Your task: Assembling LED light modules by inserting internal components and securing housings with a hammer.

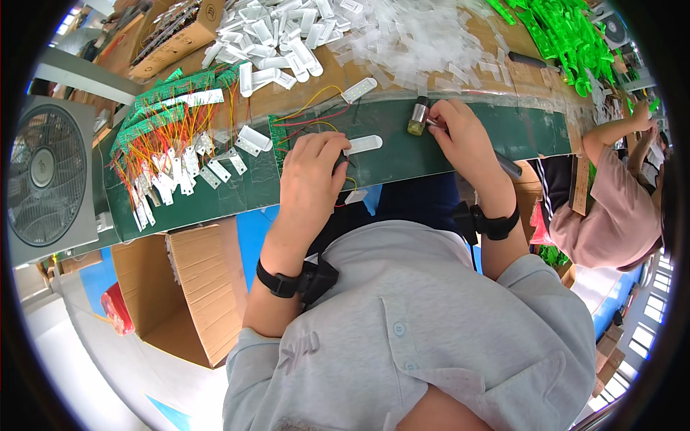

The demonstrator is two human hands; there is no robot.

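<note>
My left hand [313, 172] is closed over the green mat, its fingertips at one end of a white oblong plastic cover [365, 144]. Something dark shows between thumb and fingers, too hidden to name. Beside it lies a green circuit board [279, 140] with red and yellow wires, one leading to a small white LED plate [359, 90]. My right hand [460, 133] has thumb and index finger pinched together around something small that I cannot make out. Right at those fingertips is a small glass bottle [417, 118] with a metallic upper part and yellowish contents.
Wired boards [162, 115] with white plates cover the left of the bench. Behind are piles of white covers [277, 32], clear plastic pieces [402, 43] and green parts [568, 36]. A fan [47, 172] and cardboard box [187, 287] stand left; another person [611, 194] works right.
</note>
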